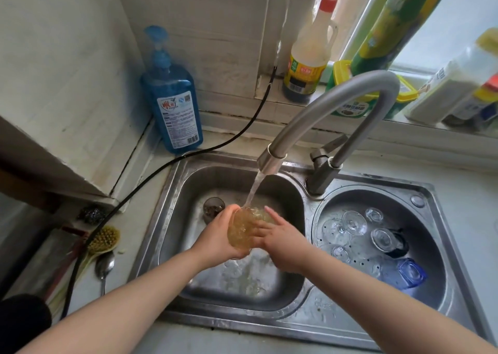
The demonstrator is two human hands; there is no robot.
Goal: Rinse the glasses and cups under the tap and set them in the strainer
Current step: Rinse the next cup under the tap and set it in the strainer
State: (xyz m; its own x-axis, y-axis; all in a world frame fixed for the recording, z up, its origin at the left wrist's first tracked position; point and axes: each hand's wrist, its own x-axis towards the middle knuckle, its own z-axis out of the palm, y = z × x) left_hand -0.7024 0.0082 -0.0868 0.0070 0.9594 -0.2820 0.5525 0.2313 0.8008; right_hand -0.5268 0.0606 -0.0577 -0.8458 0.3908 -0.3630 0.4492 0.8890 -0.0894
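Double steel sink (pixel 296 324) sits in the desk (pixel 463 219); big left basin, round right basin fitted with the perforated strainer (pixel 358 262). Grey gooseneck tap (pixel 350 100) arcs from between the basins over the left one, water stream (pixel 253 192) running. Left hand (pixel 215 235) and right hand (pixel 283 243) meet under the stream, mid left basin. Left grip is wrapped around the amber textured glass (pixel 242 232), fingers curled over its far side; glass tilted, mouth toward the stream. Right grip is loose, fingers flat against the glass's right side, not closed round it. Strainer already carries several clear glasses (pixel 354 223) upside down, plus a blue glass (pixel 411 273) at its near right, all well apart from the hands. Blue soap bottle (pixel 172 103) stands at far left of the sink by the wall; black cable (pixel 242 130) runs past it. Left of sink on the desk: scrub brush (pixel 103 239), spoon (pixel 105 266) just near of it. Small dark cup (pixel 213 208) sits in the left basin, far left, just beside the left hand.
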